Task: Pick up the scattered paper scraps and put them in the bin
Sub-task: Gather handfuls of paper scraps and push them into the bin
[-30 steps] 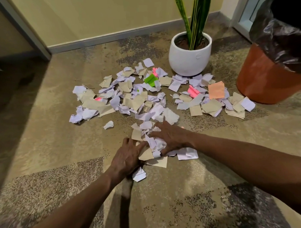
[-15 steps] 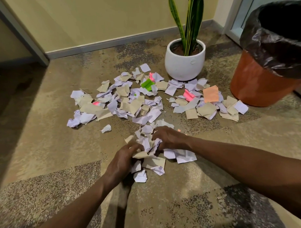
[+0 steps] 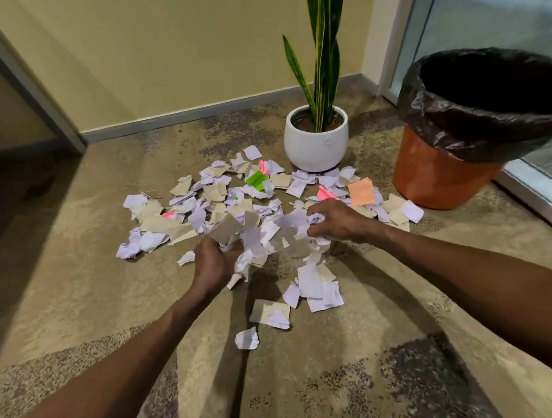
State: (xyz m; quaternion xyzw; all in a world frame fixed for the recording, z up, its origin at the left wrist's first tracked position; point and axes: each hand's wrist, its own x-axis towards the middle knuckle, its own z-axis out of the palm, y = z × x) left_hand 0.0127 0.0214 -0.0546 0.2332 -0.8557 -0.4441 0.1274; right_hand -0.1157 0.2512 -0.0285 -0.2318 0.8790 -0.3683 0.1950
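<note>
Torn paper scraps [image 3: 211, 195], white, tan, pink, green and orange, lie scattered over the carpet. My left hand [image 3: 212, 264] grips a bunch of scraps [image 3: 254, 237] lifted off the floor, a tan piece sticking up from it. My right hand [image 3: 337, 220] grips the other side of the same bunch. Some pieces hang blurred between the hands. Several scraps [image 3: 315, 288] lie on the carpet just below. The orange bin [image 3: 436, 172] with a black liner stands at the right, its mouth open.
A white pot [image 3: 316, 141] with a tall green plant stands behind the scraps, close to the bin. A cream wall with a grey skirting runs behind. A glass door frame [image 3: 530, 193] borders the floor at the right.
Both hands pulled scraps together on the floor, then lifted with a bunch held between them. A few pieces stayed or fell below. The view tilted up, showing more of the bin.
</note>
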